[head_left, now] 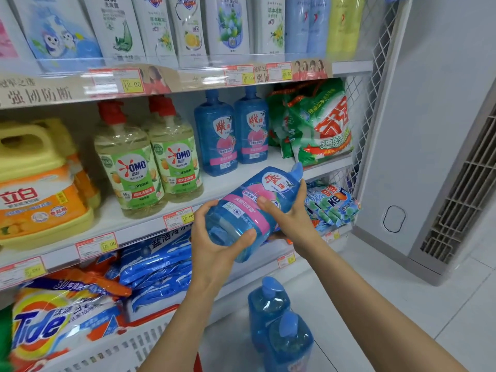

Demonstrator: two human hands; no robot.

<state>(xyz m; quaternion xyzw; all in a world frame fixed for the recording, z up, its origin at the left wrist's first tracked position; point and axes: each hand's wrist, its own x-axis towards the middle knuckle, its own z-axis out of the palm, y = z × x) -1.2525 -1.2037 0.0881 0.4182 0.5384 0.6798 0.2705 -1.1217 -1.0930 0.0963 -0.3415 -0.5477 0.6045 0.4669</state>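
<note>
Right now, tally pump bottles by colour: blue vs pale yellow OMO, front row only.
Blue: 5 (held blue bottle, shelf pair, floor pair)
Pale yellow OMO bottles, front row: 2
Total: 7

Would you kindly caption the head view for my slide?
Left hand and right hand grip a tilted blue detergent bottle before shelves.

Translucent blue with a pink label band on the detergent bottle (241, 218). Pale yellow with red pumps and green labels on the OMO bottles (128, 167). Yellow with an orange label on the jug (35, 157). Green and white with red characters on the washing-powder bag (319, 124).
</note>
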